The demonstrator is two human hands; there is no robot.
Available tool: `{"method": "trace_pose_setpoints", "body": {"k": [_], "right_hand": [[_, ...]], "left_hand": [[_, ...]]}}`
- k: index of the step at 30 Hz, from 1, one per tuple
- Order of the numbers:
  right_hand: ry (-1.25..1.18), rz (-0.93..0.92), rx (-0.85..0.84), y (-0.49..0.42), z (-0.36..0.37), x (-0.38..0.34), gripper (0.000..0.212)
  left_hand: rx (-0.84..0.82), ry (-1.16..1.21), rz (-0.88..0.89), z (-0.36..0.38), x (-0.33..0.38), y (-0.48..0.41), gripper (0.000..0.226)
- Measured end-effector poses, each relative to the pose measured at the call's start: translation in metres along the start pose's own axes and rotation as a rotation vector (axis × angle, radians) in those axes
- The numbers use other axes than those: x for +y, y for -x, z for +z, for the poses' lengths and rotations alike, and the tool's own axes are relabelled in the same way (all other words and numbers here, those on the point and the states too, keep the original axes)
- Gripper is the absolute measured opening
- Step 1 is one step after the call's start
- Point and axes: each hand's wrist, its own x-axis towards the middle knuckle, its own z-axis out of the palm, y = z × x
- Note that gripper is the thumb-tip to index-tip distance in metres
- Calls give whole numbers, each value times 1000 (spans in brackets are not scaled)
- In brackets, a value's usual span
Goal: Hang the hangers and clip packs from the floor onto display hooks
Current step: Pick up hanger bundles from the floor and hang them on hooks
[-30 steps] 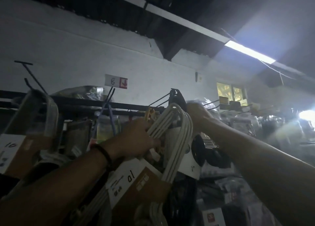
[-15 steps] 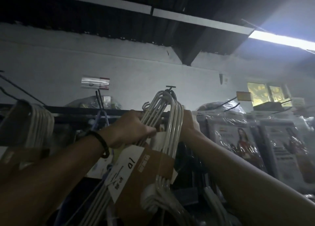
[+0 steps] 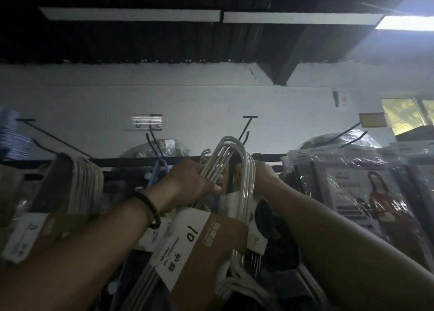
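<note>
While left hand (image 3: pixel 190 181) grips hanger pack (image 3: pixel 209 245) at its necks, right hand (image 3: pixel 265 173) behind the hooks, grip hidden.

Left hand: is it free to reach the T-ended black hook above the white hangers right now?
Probably not yet: the left hand grips the white hanger bundle by its necks, so it is occupied. The T-ended hook stands bare just above, with nothing in front.

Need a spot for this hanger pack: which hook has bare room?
The T-ended hook right above the hanger pack looks bare, between the price tag and the wrapped packs. The long left prong also shows bare. Crowded along the rail: hung white hangers left, wrapped packs right.
</note>
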Motion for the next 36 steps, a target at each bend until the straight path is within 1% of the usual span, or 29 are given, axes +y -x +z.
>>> {"method": "trace_pose_setpoints", "body": {"k": [1,4,7,9,11,13,15,16,17,19,21,23,24,25,26,28,29,31,33,36], "right_hand": [[-19,20,-2,-4,8,2,29],[68,51,-53,-20,34,4,35],[93,84,-72,-33,47,6,34],[70,150,-70,-32,51,10,31],[97,181,-61,-27,50,13,35],[196,153,-41,-19,37,6,39],[235,70,15,-4,16,-13,30],[186,19,46,7,2,-29,28],[86,-35,72,20,-13,-47,34],[-174,-149,119,54,-39,-89,50],[-341,-326,139,95,-55,-139,65],[-368,-464,72,130,-57,-192,75],[-342,-497,43,144,-55,-218,75],[-303,-520,25,154,-51,-243,69],[-275,-533,-3,162,-47,-267,58],[-281,-515,-111,171,-35,-313,34],[-288,-494,-165,175,-28,-335,28],[-229,-439,-201,179,-13,-378,29],[-106,-407,-149,180,3,-415,28],[-104,-362,-84,171,26,-449,22]], "left_hand": [[16,-10,-36,-1,0,2,19],[33,-39,-105,-5,-6,8,20],[68,-69,-124,-10,-16,15,17],[74,-55,-126,-16,-21,22,14],[87,-32,-114,-24,-25,32,13],[126,-56,-103,-35,-25,42,9],[154,-66,-101,-47,-24,55,3],[169,-65,-100,-56,-25,62,3],[186,-56,-98,-64,-26,72,5],[223,-6,-91,-83,-29,94,10],[262,5,-59,-105,-37,115,14],[306,-5,-64,-127,-46,131,16],[326,3,-85,-141,-51,140,16],[340,24,-100,-156,-57,148,14],[350,40,-103,-172,-63,157,12],[382,-2,-101,-206,-78,176,14],[406,-31,-108,-224,-86,185,17],[430,-49,-127,-256,-103,200,21],[437,-41,-148,-284,-115,209,23],[421,-78,-195,-313,-126,208,19]]}}
